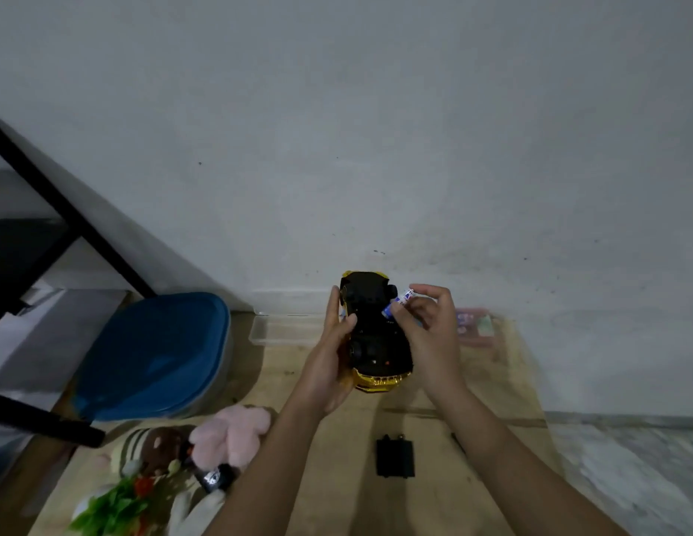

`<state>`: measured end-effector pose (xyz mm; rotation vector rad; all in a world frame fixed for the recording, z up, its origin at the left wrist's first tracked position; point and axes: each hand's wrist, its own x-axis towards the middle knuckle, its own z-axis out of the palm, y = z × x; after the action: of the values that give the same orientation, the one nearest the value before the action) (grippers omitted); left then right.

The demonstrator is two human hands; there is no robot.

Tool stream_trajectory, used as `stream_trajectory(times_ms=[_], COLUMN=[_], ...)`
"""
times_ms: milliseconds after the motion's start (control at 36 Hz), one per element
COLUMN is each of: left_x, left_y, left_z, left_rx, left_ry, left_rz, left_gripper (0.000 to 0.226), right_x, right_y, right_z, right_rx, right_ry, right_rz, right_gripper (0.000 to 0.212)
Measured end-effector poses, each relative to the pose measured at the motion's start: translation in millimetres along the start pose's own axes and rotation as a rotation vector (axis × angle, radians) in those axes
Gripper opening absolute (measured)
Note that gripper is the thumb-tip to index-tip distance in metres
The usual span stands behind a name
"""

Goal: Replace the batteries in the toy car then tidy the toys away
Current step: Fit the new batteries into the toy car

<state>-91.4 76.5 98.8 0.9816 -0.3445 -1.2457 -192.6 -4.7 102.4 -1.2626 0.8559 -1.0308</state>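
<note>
the left hand (329,350) holds the toy car (376,330) up above the wooden floor mat (337,477), its grip clenched around the car's left side with the thumb pressed onto the black underside. the car is upside down, black belly facing the camera, gold body showing at the near end and at the far tip. the right hand (430,323) is beside the car's right side, its grip pinching a small white and blue battery (399,301) between thumb and fingers. the battery is tilted, its lower end touching or just over the car's underside; which one cannot be told.

on the mat below the hands lies a flat black battery cover (395,457), well apart from the car. to its left sits a heap of soft toys (205,446), a pink one on top, with green fabric leaves near the bottom edge. a blue cushioned stool (151,357) stands at the left. a clear plastic lid (283,328) lies by the wall behind the left hand, and a clear box with coloured contents (474,326) sits blurred behind the right hand.
</note>
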Motion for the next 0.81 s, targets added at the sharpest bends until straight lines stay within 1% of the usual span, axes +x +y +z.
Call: stream_trajectory(times_ms=[83, 250, 333, 389, 444, 472, 528, 694, 806], left_x=[0, -1, -2, -5, -7, -8, -10, -17, -23], left_y=[6, 27, 35, 38, 39, 38, 36, 30, 30], left_z=[15, 27, 32, 35, 36, 36, 35, 31, 30], left_rx=[0.103, 0.436, 0.517, 0.582, 0.643, 0.656, 0.653, 0.594, 0.608], left_ry=[-0.076, -0.26, -0.304, -0.329, -0.365, -0.381, -0.38, -0.3, -0.295], left_rz=[-0.009, -0.012, -0.022, 0.001, 0.05, 0.07, 0.102, 0.215, 0.261], left_gripper=[0.06, 0.069, 0.076, 0.09, 0.113, 0.121, 0.126, 0.122, 0.121], right_x=[-3, -3, -3, -4, -5, -6, -6, -4, -6], right_y=[-19, -41, -46, -48, -50, -51, -53, -55, -56], right_z=[-3, -17, -19, -19, -18, -18, -17, -15, -13], right_rx=[-0.017, -0.051, -0.067, -0.058, -0.074, -0.082, -0.094, -0.08, -0.064], right_ry=[0.073, 0.137, 0.151, 0.164, 0.174, 0.172, 0.166, 0.122, 0.12], right_rz=[-0.079, -0.201, -0.214, -0.212, -0.223, -0.228, -0.231, -0.209, -0.193], right_gripper=[0.03, 0.035, 0.035, 0.036, 0.036, 0.036, 0.035, 0.03, 0.028])
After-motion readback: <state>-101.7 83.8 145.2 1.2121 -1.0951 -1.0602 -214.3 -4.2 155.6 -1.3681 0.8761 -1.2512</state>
